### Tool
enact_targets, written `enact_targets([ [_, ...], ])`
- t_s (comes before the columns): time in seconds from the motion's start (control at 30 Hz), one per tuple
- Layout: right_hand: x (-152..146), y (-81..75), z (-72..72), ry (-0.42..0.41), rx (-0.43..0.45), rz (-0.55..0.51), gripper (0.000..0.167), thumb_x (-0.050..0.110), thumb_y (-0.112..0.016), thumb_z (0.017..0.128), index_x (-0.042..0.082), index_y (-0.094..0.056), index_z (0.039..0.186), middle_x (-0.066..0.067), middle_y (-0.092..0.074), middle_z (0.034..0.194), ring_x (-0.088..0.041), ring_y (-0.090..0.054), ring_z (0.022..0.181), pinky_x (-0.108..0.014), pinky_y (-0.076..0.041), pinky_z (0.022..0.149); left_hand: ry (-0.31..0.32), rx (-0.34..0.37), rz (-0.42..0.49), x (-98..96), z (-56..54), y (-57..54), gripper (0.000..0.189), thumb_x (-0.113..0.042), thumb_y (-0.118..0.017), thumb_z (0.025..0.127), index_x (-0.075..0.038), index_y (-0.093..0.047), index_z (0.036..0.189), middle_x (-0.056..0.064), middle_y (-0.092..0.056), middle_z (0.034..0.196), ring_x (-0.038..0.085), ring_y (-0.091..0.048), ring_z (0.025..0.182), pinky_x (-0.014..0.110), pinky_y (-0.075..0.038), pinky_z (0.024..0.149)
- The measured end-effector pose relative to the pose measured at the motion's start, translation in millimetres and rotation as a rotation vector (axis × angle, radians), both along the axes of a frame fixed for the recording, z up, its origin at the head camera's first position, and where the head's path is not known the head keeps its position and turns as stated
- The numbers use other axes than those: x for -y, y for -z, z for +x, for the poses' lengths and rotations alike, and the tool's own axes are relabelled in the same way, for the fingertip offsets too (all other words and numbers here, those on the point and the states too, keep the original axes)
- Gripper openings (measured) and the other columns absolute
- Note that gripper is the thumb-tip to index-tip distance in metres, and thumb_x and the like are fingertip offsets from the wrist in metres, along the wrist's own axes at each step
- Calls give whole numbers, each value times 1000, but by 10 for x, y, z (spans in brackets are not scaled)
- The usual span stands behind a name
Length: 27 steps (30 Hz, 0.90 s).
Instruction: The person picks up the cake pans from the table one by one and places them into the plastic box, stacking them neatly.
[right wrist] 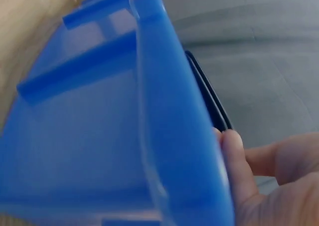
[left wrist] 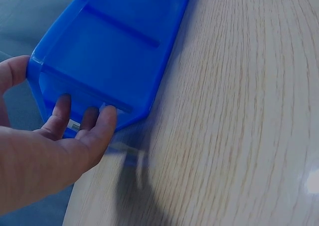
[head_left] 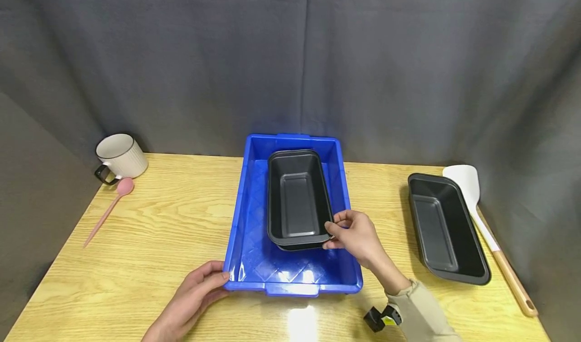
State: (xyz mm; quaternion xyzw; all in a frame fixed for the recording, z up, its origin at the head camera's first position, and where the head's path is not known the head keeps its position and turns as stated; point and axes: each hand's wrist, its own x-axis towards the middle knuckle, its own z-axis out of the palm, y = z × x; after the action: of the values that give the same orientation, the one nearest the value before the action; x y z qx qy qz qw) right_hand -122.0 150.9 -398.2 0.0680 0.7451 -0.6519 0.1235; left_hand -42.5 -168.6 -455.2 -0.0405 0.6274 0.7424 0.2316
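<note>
A dark grey loaf pan (head_left: pixel 299 203) lies inside a blue plastic tray (head_left: pixel 249 261), nearer its far end. My right hand (head_left: pixel 356 236) pinches the pan's near right corner, thumb over the rim and fingers at its outer side. In the right wrist view the tray's outer wall (right wrist: pixel 84 141) hides most of the pan, leaving a strip of dark rim (right wrist: pixel 209 96). At the tray's near left corner, my left hand (head_left: pixel 192 299) grips with the thumb on the rim and fingertips against the outer wall, as the left wrist view also shows.
A second loaf pan (head_left: pixel 436 231) sits at the right, beside a white spatula (head_left: pixel 463 180) with a wooden handle. On the far left stand a white mug (head_left: pixel 122 155) with a black handle and a pink spoon (head_left: pixel 109 211). A grey curtain (head_left: pixel 290 69) borders the table's back.
</note>
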Motion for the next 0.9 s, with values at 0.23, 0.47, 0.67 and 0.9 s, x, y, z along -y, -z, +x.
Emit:
enact_targets([
  [0.23,-48,-26,15,-78,-15,148,19,-3,-63,87,-13,-52,99,-11,-61,75,-20,-64,51,-35,-59,54,-1,2,3,-13,11,-12,48,-17,-57,95,17,-42,126,15,-60,110,20,-61,99,37,-50,95],
  [0.47,-31,-31,54,-181,-78,417,22,7,-69,86,-8,-59,99,-9,-66,74,-19,-65,48,-37,-59,57,1,3,7,-20,13,-17,49,-17,-58,95,17,-42,126,15,-60,111,20,-61,100,37,-49,95],
  [0.67,-30,-79,69,-275,-109,578,42,21,-68,89,-10,-62,117,-7,-68,72,-13,-63,46,-34,-58,71,4,3,-10,-10,13,-16,50,-18,-56,96,17,-41,128,15,-61,111,20,-61,100,37,-49,95],
  [0.9,-100,-115,65,-320,-90,439,50,24,-67,89,-11,-56,122,-7,-67,72,-22,-66,55,-30,-56,56,-11,6,-20,-21,8,-17,49,-18,-57,95,17,-42,126,14,-62,109,19,-62,99,36,-50,94],
])
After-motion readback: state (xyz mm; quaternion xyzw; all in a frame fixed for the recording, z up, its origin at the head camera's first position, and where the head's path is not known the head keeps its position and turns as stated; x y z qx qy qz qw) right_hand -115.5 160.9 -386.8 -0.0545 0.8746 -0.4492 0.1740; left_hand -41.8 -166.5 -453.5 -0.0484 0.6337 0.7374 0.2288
